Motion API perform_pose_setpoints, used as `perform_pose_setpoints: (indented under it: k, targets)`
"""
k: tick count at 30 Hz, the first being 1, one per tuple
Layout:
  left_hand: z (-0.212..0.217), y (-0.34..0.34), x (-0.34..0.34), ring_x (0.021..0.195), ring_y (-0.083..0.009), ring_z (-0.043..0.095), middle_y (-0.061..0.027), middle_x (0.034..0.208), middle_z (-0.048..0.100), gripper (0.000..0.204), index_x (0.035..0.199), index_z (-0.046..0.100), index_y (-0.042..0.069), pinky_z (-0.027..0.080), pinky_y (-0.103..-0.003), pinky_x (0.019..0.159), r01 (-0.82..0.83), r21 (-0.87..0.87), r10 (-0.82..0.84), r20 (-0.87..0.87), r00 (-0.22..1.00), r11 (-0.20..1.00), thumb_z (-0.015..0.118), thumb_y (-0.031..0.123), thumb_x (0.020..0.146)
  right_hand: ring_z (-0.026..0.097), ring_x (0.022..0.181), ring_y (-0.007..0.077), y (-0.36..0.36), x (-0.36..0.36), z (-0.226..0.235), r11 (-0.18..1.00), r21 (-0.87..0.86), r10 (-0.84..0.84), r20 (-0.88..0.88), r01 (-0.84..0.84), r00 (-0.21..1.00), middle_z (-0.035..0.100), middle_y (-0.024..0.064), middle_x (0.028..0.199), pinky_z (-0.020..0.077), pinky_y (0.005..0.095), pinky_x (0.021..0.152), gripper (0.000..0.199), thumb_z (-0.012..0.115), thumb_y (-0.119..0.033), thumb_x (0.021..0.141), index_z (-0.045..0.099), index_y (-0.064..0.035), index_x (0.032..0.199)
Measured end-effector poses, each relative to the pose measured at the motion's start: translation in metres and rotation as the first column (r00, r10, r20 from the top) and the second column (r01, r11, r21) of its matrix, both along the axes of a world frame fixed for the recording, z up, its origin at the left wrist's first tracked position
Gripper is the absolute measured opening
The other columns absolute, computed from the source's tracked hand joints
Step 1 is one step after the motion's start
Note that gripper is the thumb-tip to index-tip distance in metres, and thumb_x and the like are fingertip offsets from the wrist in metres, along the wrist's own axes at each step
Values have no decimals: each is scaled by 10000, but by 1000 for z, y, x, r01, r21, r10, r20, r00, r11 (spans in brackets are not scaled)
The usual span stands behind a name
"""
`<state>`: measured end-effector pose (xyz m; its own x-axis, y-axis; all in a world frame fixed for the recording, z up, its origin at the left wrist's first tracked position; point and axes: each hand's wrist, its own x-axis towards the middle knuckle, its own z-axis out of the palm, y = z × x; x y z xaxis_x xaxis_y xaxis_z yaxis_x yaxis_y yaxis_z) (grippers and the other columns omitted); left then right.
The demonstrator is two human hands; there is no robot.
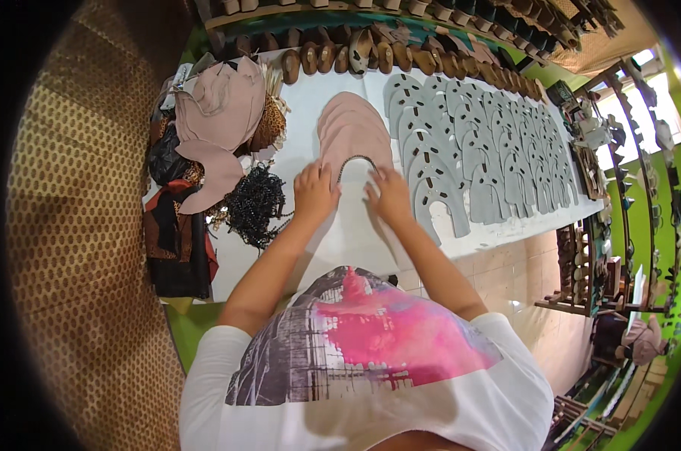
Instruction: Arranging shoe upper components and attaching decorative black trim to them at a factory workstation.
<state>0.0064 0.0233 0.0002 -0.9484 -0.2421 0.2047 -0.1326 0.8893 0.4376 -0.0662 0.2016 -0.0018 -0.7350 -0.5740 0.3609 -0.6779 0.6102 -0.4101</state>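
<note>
Curving along nearest pink arched piece [357,143]; thin, dark beaded strip [360,157].

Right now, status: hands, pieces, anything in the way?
Left hand and right hand flank dark strand. Strand arches along near edge of pink stack. Bead pile left, not between hands.

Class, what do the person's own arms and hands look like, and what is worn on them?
The left hand and right hand are ungloved. The forearms are bare, with no watch or bracelet showing. The short sleeves are plain white, on a white shirt with a pink and grey print.
</note>
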Motion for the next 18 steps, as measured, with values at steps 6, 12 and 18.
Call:
perform_pose_setpoints:
  k: [6, 12, 18]
  targets:
    - [-15, 38, 49, 1309, -327, 266, -200, 1389, 306, 647, 1351, 299, 6, 162, -466, 1079, 11, -15, -9, 144, 990, 1000, 539, 311, 833, 384, 1215, 335, 16, 45, -4, 987, 138, 67, 86, -79, 994, 434, 173, 1298, 288, 453, 1019, 426, 560, -265, 826, 513, -81, 1207]
    - [-12, 40, 47, 1330, -280, 243, -160, 1420, 285, 649, 1377, 271, 33, 136, -445, 1093, -16, -112, 42, 231, 972, 994, 481, 355, 854, 362, 1240, 334, 15, 47, -4, 986, 143, 69, 128, -87, 989, 412, 171, 1324, 266, 454, 1037, 430, 526, -295, 850, 502, -85, 1225]
    - [-9, 42, 43, 1318, -283, 270, -155, 1403, 319, 642, 1369, 293, 38, 151, -441, 1090, -23, -127, 47, 183, 982, 992, 501, 342, 842, 336, 1265, 331, 15, 43, -10, 983, 162, 69, 103, -85, 992, 389, 175, 1347, 237, 454, 1055, 443, 502, -302, 863, 478, -91, 1252]
